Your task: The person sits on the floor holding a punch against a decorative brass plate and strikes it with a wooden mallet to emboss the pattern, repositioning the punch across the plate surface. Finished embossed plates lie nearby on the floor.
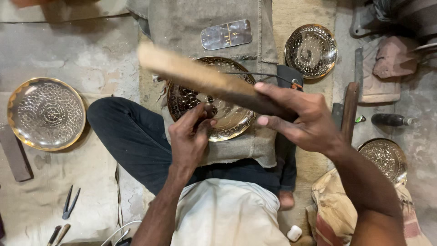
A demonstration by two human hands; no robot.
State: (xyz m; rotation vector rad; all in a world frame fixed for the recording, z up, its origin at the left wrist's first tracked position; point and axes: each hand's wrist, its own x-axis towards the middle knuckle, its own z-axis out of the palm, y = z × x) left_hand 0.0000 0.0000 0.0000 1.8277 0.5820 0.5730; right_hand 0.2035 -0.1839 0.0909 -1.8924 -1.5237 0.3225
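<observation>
The engraved brass plate (214, 100) lies on a piece of burlap cloth (218, 36) draped over the seated person's lap, and everything else is best placed from it. The left hand (189, 136) rests on the plate's near edge with its fingers pinched around a short dark punch (208, 108) whose tip seems to stand on the metal. The right hand (300, 120), just right of the plate, is wrapped tight around the dark end of a wooden mallet (200, 75), which slants up and left across the plate and is blurred, so it looks to be mid-swing. The main risk, as I judge it, is a blow that lands off the punch head: the left thumb and fingertips sit right beside it and would take the hit. A glancing strike could also make the punch skid and score a stray line through the fine pattern. The plate is only bedded on soft cloth over a knee, so it may rock or slide under the blow and spoil the mark. A thin dark cord (259, 74) crosses the plate's far rim and could catch the mallet. Far left of the plate lies a second patterned plate (45, 114) on the floor, another small one (311, 50) lies to the upper right and a third (386, 157) to the lower right, well clear of the swing. Pliers (69, 202) lie far to the lower left
</observation>
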